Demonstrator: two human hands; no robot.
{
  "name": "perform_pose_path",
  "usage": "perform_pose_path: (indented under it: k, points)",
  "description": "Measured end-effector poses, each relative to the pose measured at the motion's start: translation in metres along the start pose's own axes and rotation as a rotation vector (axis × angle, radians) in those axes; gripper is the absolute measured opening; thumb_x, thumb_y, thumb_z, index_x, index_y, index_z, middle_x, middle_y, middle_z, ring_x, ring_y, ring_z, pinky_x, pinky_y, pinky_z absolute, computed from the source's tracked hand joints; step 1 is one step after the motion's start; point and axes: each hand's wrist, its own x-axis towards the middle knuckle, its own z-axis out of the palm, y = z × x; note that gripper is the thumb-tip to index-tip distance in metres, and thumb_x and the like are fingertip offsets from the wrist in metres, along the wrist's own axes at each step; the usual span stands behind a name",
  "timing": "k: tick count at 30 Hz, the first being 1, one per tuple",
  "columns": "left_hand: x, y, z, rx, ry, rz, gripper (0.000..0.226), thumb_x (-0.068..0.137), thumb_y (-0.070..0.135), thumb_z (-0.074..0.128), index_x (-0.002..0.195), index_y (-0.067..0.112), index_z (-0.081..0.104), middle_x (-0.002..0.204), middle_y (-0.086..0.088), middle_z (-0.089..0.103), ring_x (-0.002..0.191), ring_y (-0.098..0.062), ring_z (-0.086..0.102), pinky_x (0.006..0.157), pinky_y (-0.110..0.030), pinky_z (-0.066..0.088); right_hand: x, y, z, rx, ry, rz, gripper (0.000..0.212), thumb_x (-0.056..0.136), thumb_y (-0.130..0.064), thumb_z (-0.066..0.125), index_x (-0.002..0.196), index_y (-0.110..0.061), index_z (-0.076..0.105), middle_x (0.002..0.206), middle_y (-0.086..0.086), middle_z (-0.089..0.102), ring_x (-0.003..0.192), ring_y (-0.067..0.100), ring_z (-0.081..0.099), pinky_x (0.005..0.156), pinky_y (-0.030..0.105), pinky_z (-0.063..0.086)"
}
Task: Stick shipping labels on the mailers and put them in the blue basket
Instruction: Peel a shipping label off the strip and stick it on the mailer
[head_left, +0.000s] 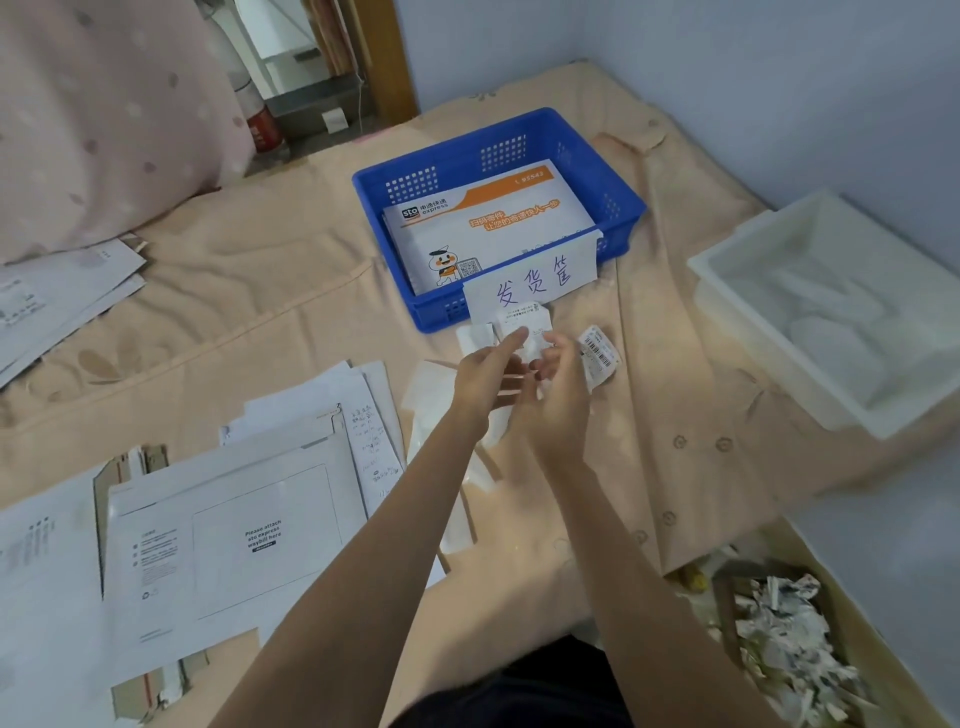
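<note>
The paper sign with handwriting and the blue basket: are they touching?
Touching. The head view shows the paper sign lying flat against the front wall of the blue basket, its top edge at the rim, with no gap between them.

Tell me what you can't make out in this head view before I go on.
- Shipping label: print too small; left hand and right hand cover its lower part.
- Blue basket: the top mailer hides how many lie beneath.
- White tray: contents washed out.
- Mailer stack: cut off by the left edge.
</note>
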Motion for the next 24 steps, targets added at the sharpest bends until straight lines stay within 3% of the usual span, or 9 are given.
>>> perform_pose_path:
  k: [4,8,11,14,19,24]
  points:
    - [0.001,-0.002,-0.008,0.020,0.070,-0.011,0.023,0.086,0.029,0.066,0.095,0.008,0.061,0.085,-0.007,0.066,0.069,-0.019,0.064,0.052,-0.023,0.051,-0.002,0.000,0.005,-0.022,-0.121,-0.020,0.055,0.074,0.004,0.060,0.124,-0.012,0.047,0.093,-0.005,0.054,0.088,0.016,0.058,0.079,0.032,0.051]
    - [0.001,-0.005,-0.022,-0.012,0.086,0.013,0.013,0.088,0.020,0.064,0.091,0.007,0.061,0.083,-0.009,0.066,0.065,-0.021,0.064,0.051,-0.023,0.053,-0.002,0.000,0.010,0.085,-0.145,0.107,0.039,0.075,-0.013,0.066,0.111,-0.019,0.054,0.095,-0.005,0.060,0.090,0.012,0.059,0.080,0.027,0.050]
    - [0.002,-0.007,-0.028,-0.018,0.074,0.030,0.012,0.089,0.018,0.063,0.087,0.007,0.063,0.088,-0.014,0.068,0.070,-0.026,0.067,0.063,-0.030,0.060,0.002,-0.002,0.014,0.136,-0.157,0.170,0.017,0.084,-0.007,0.063,0.098,-0.017,0.062,0.098,-0.002,0.063,0.089,0.007,0.060,0.080,0.020,0.046]
    - [0.002,-0.007,-0.031,-0.027,0.073,0.037,0.012,0.090,0.015,0.060,0.090,0.005,0.066,0.086,-0.013,0.069,0.067,-0.024,0.068,0.063,-0.031,0.060,0.005,-0.001,0.019,0.156,-0.185,0.191,0.014,0.083,-0.008,0.067,0.092,-0.018,0.066,0.098,0.001,0.062,0.084,0.003,0.061,0.076,0.012,0.044]
    - [0.000,-0.006,-0.034,-0.043,0.070,0.033,0.014,0.090,0.018,0.062,0.087,0.005,0.065,0.073,-0.005,0.066,0.056,-0.017,0.067,0.054,-0.025,0.054,0.006,-0.001,0.024,0.131,-0.204,0.189,0.014,0.080,-0.018,0.074,0.090,-0.020,0.065,0.095,-0.006,0.058,0.083,0.005,0.060,0.079,0.018,0.049]
    - [0.003,-0.008,-0.040,-0.059,0.064,-0.001,0.018,0.090,0.019,0.063,0.097,0.004,0.067,0.082,-0.007,0.069,0.067,-0.023,0.070,0.065,-0.032,0.060,0.007,-0.002,0.026,0.179,-0.189,0.229,0.016,0.078,-0.015,0.076,0.089,-0.016,0.065,0.095,-0.003,0.060,0.086,0.006,0.060,0.076,0.009,0.045]
